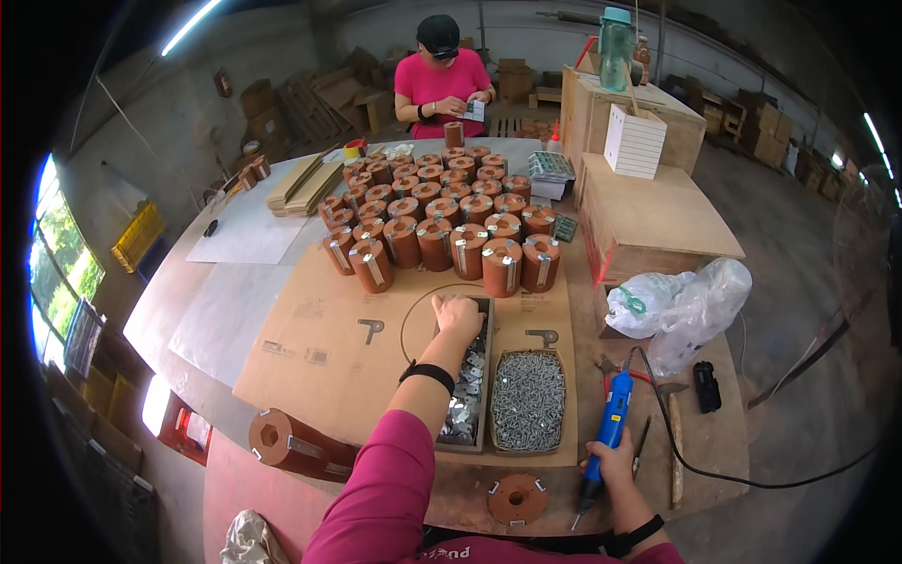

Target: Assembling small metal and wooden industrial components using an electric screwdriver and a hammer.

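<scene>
My left hand (458,316) reaches over the far end of a narrow grey tray (482,414) filled with flat shiny metal pieces (465,406). Its fingers are curled downward, and whatever lies between them is hidden. Beside that tray stands a box of small screws (528,399). Down at the right, my right hand (615,462) is closed around a blue electric screwdriver (613,414), its bit pointing down toward the table's near edge. Just left of the bit, a brown cylinder (517,498) with a central hole and metal clips stands end up.
Many brown cylinders (434,244) stand beyond the trays; another (296,446) lies at near left. Right of the screwdriver are pliers (609,365), a wooden stick (676,451), a black cord (714,477) and plastic bags (695,305). A co-worker (442,80) stands across the table.
</scene>
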A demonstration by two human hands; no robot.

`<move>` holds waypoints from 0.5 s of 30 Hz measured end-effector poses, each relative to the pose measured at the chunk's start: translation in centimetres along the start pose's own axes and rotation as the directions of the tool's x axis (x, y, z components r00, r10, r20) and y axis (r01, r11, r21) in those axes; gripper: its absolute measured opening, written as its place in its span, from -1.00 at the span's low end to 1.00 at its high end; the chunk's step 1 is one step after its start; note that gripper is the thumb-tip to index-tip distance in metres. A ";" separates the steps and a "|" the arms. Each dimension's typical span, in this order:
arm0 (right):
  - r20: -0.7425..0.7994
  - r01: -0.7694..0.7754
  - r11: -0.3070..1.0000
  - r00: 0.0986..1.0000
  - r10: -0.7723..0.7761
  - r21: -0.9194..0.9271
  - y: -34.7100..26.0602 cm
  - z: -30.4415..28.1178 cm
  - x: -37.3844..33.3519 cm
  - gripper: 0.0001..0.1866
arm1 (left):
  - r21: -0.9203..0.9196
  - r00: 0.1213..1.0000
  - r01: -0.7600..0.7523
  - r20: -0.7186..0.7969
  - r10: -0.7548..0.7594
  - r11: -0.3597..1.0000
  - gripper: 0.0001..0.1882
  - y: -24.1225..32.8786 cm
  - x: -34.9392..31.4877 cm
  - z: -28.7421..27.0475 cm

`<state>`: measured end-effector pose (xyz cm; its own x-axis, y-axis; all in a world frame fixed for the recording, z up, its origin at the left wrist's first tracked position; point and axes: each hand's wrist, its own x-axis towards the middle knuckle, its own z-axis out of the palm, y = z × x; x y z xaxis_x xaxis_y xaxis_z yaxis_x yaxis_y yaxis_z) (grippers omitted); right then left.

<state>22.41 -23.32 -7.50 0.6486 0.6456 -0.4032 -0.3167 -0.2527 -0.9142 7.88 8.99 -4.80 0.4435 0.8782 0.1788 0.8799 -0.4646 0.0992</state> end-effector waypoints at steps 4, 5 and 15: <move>-0.007 0.016 1.000 1.000 -0.016 0.001 0.1 0.0 -0.1 -0.46 | 0.005 0.998 0.061 0.012 -0.061 0.998 -0.86 0.8 -0.4 0.7; -0.003 0.028 1.000 1.000 -0.028 -0.007 0.0 0.0 -0.1 -0.46 | 0.008 0.998 0.063 0.007 -0.064 0.998 -0.86 0.8 -0.4 0.9; -0.008 0.026 1.000 1.000 -0.026 0.007 0.0 0.0 -0.2 -0.45 | -0.082 0.998 -0.001 -0.058 -0.004 0.997 -0.78 0.9 -0.8 1.4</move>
<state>22.28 -23.45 -7.44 0.6623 0.6459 -0.3797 -0.3048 -0.2307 -0.9241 8.55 8.01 -6.20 0.4298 0.8719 0.2345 0.8624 -0.4734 0.1793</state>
